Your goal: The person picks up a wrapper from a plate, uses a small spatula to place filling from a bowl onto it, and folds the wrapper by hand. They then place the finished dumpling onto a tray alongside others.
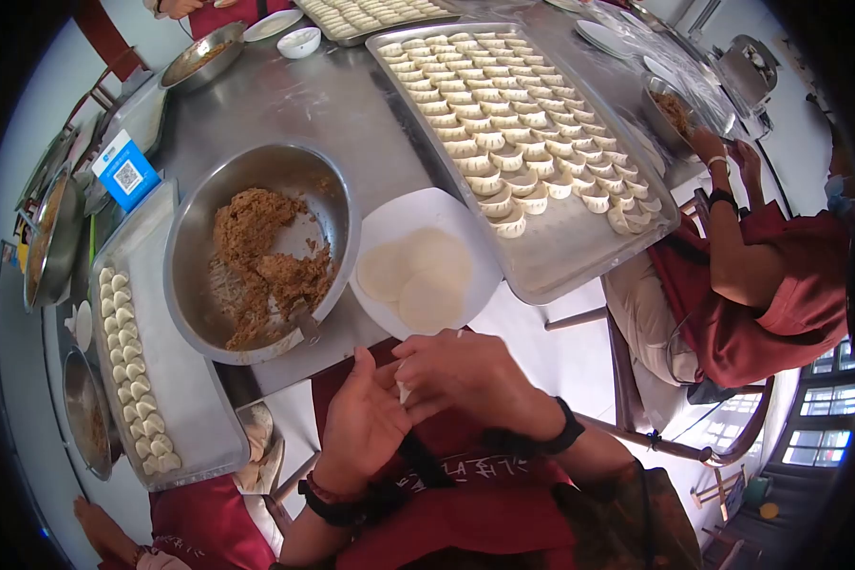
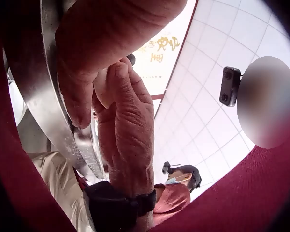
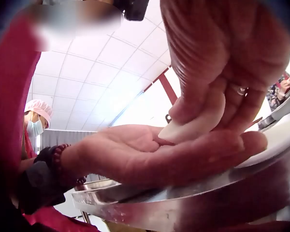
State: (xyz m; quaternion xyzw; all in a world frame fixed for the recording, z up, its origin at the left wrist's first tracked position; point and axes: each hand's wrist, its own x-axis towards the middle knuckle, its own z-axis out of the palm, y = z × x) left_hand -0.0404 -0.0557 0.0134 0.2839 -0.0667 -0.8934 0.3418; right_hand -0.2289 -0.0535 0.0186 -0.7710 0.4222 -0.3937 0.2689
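Note:
My right hand pinches a folded white dumpling between thumb and fingers. Below it lies my left hand, palm up with fingers fairly straight, the dumpling resting against them in the right wrist view. In the head view the fingers hide most of the dumpling. Just beyond my hands is a white plate with several round dough wrappers. To its left stands a steel bowl of brown minced filling, a flat metal tool leaning at its near rim.
A large tray with rows of dumplings lies at the back right. Another tray on the left holds a line of dumplings. A blue code stand rises behind it. A person in a red apron sits at the right.

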